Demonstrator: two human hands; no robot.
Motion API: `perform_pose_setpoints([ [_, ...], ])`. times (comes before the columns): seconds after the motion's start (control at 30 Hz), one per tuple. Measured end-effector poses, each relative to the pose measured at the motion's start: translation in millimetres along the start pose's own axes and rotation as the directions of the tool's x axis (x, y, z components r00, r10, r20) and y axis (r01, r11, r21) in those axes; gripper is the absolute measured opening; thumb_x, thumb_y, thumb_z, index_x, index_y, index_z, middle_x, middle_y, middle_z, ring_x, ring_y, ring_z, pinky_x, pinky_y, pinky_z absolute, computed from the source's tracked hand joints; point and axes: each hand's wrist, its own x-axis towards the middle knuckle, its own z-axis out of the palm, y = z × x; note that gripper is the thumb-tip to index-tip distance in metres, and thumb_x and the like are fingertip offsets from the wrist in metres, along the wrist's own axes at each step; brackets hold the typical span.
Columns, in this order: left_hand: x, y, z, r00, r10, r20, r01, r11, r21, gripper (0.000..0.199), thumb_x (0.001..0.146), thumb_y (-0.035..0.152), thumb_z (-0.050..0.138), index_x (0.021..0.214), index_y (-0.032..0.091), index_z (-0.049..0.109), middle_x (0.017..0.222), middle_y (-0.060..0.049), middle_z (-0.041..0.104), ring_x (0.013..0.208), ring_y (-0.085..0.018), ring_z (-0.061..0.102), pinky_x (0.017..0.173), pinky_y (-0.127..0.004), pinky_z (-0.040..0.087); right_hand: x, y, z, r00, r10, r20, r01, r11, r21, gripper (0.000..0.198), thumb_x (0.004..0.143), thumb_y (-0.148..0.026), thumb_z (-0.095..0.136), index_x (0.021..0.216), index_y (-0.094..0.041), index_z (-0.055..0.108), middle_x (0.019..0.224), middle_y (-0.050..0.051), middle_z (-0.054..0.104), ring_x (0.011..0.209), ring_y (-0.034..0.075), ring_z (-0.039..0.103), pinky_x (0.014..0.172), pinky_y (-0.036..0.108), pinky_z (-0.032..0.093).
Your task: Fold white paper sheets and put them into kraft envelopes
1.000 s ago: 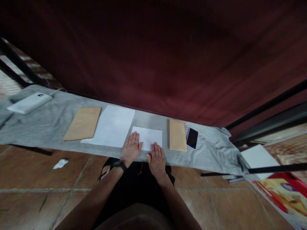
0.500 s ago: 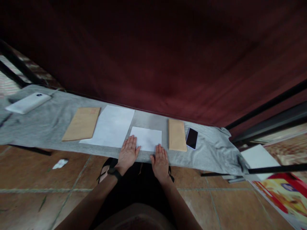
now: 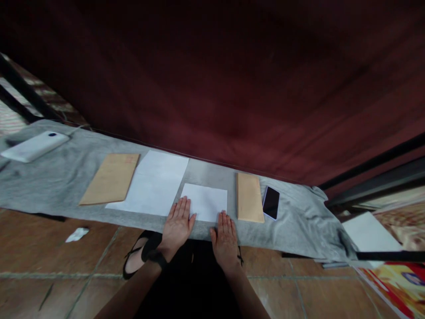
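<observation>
A small white sheet of paper (image 3: 206, 201), perhaps folded, lies flat on a grey cloth (image 3: 212, 170). My left hand (image 3: 177, 225) rests palm down with fingers stretched out at its near left corner. At the near right corner lies my right hand (image 3: 225, 237), also flat, its fingertips by the paper's edge. Neither hand grips anything. Left of the small sheet is a larger white sheet (image 3: 157, 181), partly under a brown envelope (image 3: 111, 179). A stack of brown envelopes (image 3: 249, 197) stands to the right, beside a dark-screened phone (image 3: 271, 202).
On the cloth's far left sits a white device (image 3: 36, 145) with a cable. A dark red curtain (image 3: 212, 97) hangs behind the narrow surface. Black metal bars (image 3: 375, 161) are at the right, above a red and yellow box (image 3: 401, 283). Crumpled white paper (image 3: 77, 235) lies on the tiled floor.
The view has shifted slightly, so the cloth and papers appear a little lower. Both hands stay flat at the small sheet's near corners.
</observation>
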Motion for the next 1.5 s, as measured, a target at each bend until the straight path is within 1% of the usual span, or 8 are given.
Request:
perform_pose_setpoints([
  [0.33, 0.9, -0.7, 4.4, 1.0, -0.015, -0.023, 0.013, 0.998, -0.068, 0.065, 0.1, 0.042, 0.033, 0.151, 0.002, 0.039, 0.157, -0.021, 0.039, 0.15, -0.031, 0.032, 0.123, -0.052, 0.026, 3.0, -1.6, -1.9, 1.0, 0.016, 0.025, -0.016, 1.0, -0.027, 0.061, 0.105, -0.038, 0.04, 0.156, -0.006, 0.031, 0.157, 0.021, 0.041, 0.145, 0.03, 0.04, 0.117, 0.048, 0.037],
  [0.7, -0.7, -0.9, 7.0, 1.0, 0.002, -0.031, -0.002, 1.0, 0.001, 0.066, 0.101, 0.041, 0.028, 0.147, -0.003, 0.043, 0.155, -0.026, 0.041, 0.146, -0.033, 0.039, 0.121, -0.05, 0.028, -2.2, -3.7, 11.2, 0.994, 0.055, -0.094, -0.063, 0.995, -0.076, 0.061, 0.105, -0.038, 0.042, 0.154, -0.004, 0.034, 0.155, 0.023, 0.043, 0.144, 0.03, 0.042, 0.117, 0.048, 0.035],
  [0.83, 0.3, -0.5, 7.7, 1.0, -0.017, -0.004, 0.017, 0.999, 0.027, 0.065, 0.099, 0.04, 0.03, 0.148, -0.002, 0.043, 0.155, -0.025, 0.041, 0.146, -0.033, 0.039, 0.12, -0.05, 0.03, 0.0, -1.9, 12.0, 0.993, 0.077, -0.085, -0.084, 0.993, -0.081, 0.058, 0.103, -0.038, 0.045, 0.149, -0.004, 0.044, 0.152, 0.022, 0.047, 0.141, 0.03, 0.046, 0.117, 0.046, 0.035],
  [1.0, 18.6, -0.6, -0.1, 0.991, -0.058, 0.124, 0.052, 0.998, 0.046, 0.059, 0.096, 0.034, 0.038, 0.14, -0.003, 0.052, 0.147, -0.028, 0.05, 0.141, -0.035, 0.046, 0.12, -0.054, 0.026, 29.2, 4.0, -8.6, 0.982, 0.153, 0.109, -0.15, 0.988, -0.035, 0.043, 0.099, -0.032, 0.049, 0.134, -0.012, 0.064, 0.139, 0.017, 0.062, 0.131, 0.032, 0.057, 0.113, 0.05, 0.039],
  [1.07, 32.4, 2.8, -3.9, 0.991, -0.031, 0.127, 0.029, 0.999, 0.016, 0.055, 0.097, 0.032, 0.037, 0.138, 0.001, 0.055, 0.144, -0.027, 0.055, 0.138, -0.035, 0.05, 0.118, -0.056, 0.029, 47.9, 1.9, -18.2, 0.976, 0.18, 0.126, -0.182, 0.983, 0.003, 0.04, 0.098, -0.027, 0.048, 0.132, -0.014, 0.066, 0.133, 0.016, 0.067, 0.13, 0.03, 0.058, 0.113, 0.049, 0.039],
  [1.13, 46.6, 8.9, -3.8, 0.994, 0.028, 0.106, -0.024, 0.999, -0.038, 0.054, 0.099, 0.032, 0.032, 0.14, 0.005, 0.054, 0.146, -0.023, 0.054, 0.14, -0.032, 0.049, 0.116, -0.054, 0.034, 65.9, -4.6, -22.3, 0.982, 0.16, 0.102, -0.166, 0.984, 0.06, 0.042, 0.099, -0.024, 0.045, 0.135, -0.013, 0.063, 0.138, 0.015, 0.064, 0.132, 0.028, 0.056, 0.114, 0.046, 0.038],
  [1.27, 65.1, 17.5, 11.8, 0.985, 0.137, 0.102, -0.126, 0.987, -0.104, 0.055, 0.102, 0.034, 0.026, 0.143, 0.009, 0.052, 0.151, -0.016, 0.052, 0.143, -0.025, 0.045, 0.116, -0.044, 0.038, 89.0, -22.3, -7.3, 0.995, 0.074, 0.064, -0.084, 0.982, 0.171, 0.046, 0.102, -0.019, 0.035, 0.142, -0.01, 0.056, 0.148, 0.013, 0.055, 0.138, 0.024, 0.051, 0.116, 0.04, 0.038],
  [1.5, 69.5, -1.5, 37.1, 0.979, 0.189, 0.076, -0.184, 0.98, -0.074, 0.055, 0.101, 0.031, 0.028, 0.147, 0.008, 0.048, 0.158, -0.016, 0.041, 0.15, -0.028, 0.033, 0.122, -0.049, 0.027, 102.2, -24.6, 27.7, 0.995, 0.056, 0.084, -0.071, 0.981, 0.18, 0.046, 0.102, -0.018, 0.035, 0.143, -0.012, 0.055, 0.151, 0.011, 0.052, 0.144, 0.022, 0.043, 0.12, 0.042, 0.035],
])
